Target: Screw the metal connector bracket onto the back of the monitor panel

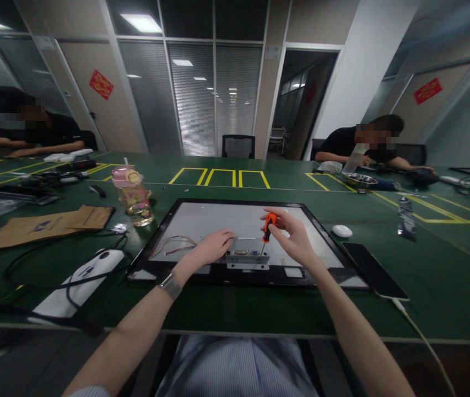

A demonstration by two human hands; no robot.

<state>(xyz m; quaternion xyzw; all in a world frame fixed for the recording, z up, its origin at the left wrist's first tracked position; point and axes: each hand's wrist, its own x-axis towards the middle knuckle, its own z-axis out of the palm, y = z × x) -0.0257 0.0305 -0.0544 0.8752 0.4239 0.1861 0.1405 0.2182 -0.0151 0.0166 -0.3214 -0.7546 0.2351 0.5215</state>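
A flat monitor panel [201, 218] lies face down on the green table, its grey metal back up. My right hand [292, 234] is closed on a small orange-handled screwdriver [266, 229], held upright with its tip on a grey metal connector bracket [247, 258] at the panel's near edge. My left hand [212, 245], fingers curled, presses on the panel just left of that bracket. Thin coloured wires [172, 243] run across the panel's left part.
A pink-lidded bottle [133, 196] stands left of the panel, beside brown paper bags [48, 223]. A white device with black cables [80, 278] lies near left. A phone [373, 270] and white mouse [342, 231] lie right. Two people sit at the far side.
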